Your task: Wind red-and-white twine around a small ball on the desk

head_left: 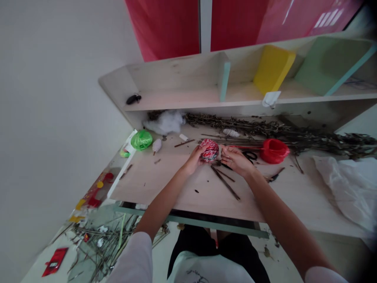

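Observation:
In the head view my left hand (194,159) is wrapped round the left side of a ball of red, white and dark yarn (209,150), held above the desk. Just right of the ball, my right hand (235,160) has its fingers pinched together; what is between them is too small to make out. A red strand runs behind the right hand to a roll of red plastic twine (274,151). Black-handled scissors (250,156) lie partly hidden behind that hand. Below the ball, thin brown sticks (226,182) rest on the desk.
A green twine ball (141,140), a white wound bundle (157,146) and white fluff (166,122) are at the left. Dried stalks (259,127) line the back under the shelf (176,100). Clear plastic (344,188) covers the right side. Cut stems (103,243) litter the floor.

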### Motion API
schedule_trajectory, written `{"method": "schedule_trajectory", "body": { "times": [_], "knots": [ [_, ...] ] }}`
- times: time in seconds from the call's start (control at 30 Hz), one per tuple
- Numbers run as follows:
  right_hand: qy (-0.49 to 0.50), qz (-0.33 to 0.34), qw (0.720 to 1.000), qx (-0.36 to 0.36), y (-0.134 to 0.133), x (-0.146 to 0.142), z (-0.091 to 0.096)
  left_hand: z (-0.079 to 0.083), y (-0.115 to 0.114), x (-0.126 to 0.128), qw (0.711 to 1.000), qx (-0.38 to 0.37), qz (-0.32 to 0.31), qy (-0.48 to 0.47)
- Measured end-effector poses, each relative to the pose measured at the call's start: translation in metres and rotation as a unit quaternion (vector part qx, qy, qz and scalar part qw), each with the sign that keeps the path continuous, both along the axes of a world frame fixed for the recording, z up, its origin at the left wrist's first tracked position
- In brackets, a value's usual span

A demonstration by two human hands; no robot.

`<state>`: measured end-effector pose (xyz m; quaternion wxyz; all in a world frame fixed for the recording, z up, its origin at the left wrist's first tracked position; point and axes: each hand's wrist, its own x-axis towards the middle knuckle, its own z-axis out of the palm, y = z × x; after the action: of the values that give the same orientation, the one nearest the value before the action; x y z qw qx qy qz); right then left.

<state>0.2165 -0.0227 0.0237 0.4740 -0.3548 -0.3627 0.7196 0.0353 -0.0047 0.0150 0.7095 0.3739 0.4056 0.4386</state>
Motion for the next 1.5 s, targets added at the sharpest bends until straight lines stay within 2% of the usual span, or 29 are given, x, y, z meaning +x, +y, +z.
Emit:
{"method": "schedule_trajectory", "body": {
  "times": [0.27,0.43,0.63,0.8,0.93,1.1,1.33,1.5],
  "knots": [
    [-0.006,0.003,1.0,0.007,0.002,0.001,-0.004,0.004,0.0,-0.003,0.998,-0.03,-0.019,-0.046],
    [-0.002,0.01,1.0,0.001,0.002,0.001,-0.004,0.002,-0.002,-0.006,0.996,-0.006,-0.034,-0.077],
    [-0.003,0.007,1.0,-0.004,0.0,-0.001,0.0,-0.003,-0.002,-0.006,0.997,0.003,-0.051,-0.064],
    [-0.006,0.006,1.0,-0.013,0.001,0.0,-0.001,0.003,-0.002,-0.005,0.997,-0.028,-0.038,-0.068],
    [0.003,0.012,1.0,0.015,0.001,0.0,-0.003,0.008,-0.003,-0.006,0.994,-0.049,-0.032,-0.095],
    [-0.001,0.02,1.0,0.019,0.0,-0.001,-0.003,0.011,-0.002,-0.01,0.99,-0.058,-0.056,-0.115],
    [0.009,0.006,1.0,-0.007,0.0,-0.002,-0.002,0.002,0.0,-0.011,0.989,-0.05,-0.084,-0.107],
    [0.006,0.012,1.0,0.006,0.001,-0.002,-0.003,-0.001,0.001,-0.01,0.992,-0.048,-0.077,-0.091]
  ]
}}
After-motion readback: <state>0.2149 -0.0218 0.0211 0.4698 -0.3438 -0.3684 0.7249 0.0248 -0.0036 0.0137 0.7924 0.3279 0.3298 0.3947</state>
